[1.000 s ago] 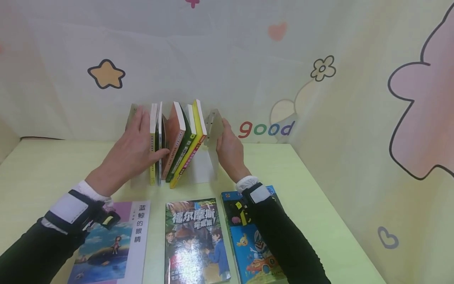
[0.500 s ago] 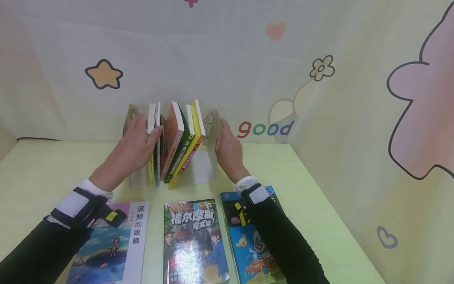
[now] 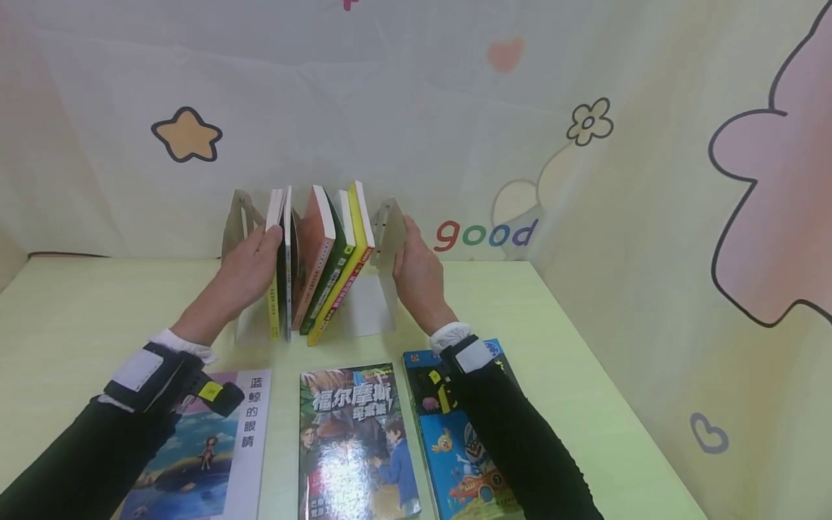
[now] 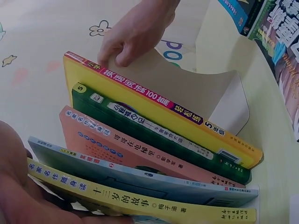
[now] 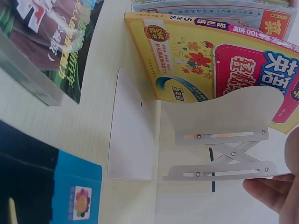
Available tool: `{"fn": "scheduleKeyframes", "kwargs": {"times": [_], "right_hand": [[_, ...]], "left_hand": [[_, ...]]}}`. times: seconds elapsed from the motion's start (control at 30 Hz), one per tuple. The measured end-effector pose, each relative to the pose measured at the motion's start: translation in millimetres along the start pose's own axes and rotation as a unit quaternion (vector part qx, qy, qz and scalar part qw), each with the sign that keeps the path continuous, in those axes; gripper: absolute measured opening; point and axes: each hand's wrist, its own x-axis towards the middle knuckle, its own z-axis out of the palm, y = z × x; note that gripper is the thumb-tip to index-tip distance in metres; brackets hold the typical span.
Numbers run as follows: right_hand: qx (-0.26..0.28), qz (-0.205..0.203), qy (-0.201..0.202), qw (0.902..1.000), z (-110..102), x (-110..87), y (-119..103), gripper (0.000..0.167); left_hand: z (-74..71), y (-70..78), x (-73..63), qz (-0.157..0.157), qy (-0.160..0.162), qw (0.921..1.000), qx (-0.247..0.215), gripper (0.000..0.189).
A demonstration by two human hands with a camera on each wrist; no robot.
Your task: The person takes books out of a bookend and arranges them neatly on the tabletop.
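My left hand (image 3: 245, 273) is at the left end of a row of standing books. In the left wrist view its fingers (image 4: 70, 215) lie along the outer face of a yellow-spined book (image 4: 145, 196), beside a thin light blue book (image 4: 112, 165). Further right, a pink book (image 4: 117, 140), a green book (image 4: 159, 133) and a yellow book (image 5: 182, 60) lean rightward. My right hand (image 3: 419, 278) pinches the upper edge of the right side plate of a white expandable bookend (image 5: 219, 109). The bookend's left plate (image 3: 237, 224) rises behind my left hand.
Three paperbacks lie flat at the front of the pale table (image 3: 520, 325): one with a sea picture (image 3: 250, 462), a detective book (image 3: 351, 440) and a blue children's book (image 3: 468, 462) under my right forearm. A printed curtain (image 3: 416, 108) hangs close behind the bookend.
My left thumb has drawn back from across the spines to the left books' upper end, and the hand sits lower on the row. My right hand has stayed at the bookend plate.
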Motion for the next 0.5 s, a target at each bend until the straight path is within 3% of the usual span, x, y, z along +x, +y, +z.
{"fn": "scheduleKeyframes", "kwargs": {"times": [0.23,0.5], "right_hand": [[0.000,-0.001,0.001,1.0000,-1.3,1.4,-1.9,0.049],[0.005,0.003,-0.006,1.0000,-1.3,-0.1,-2.3,0.050]], "left_hand": [[0.1,1.1,-5.6,-0.006,0.011,0.9998,-0.015,0.066],[4.9,1.9,-19.3,0.033,0.056,0.9976,0.026,0.058]]}}
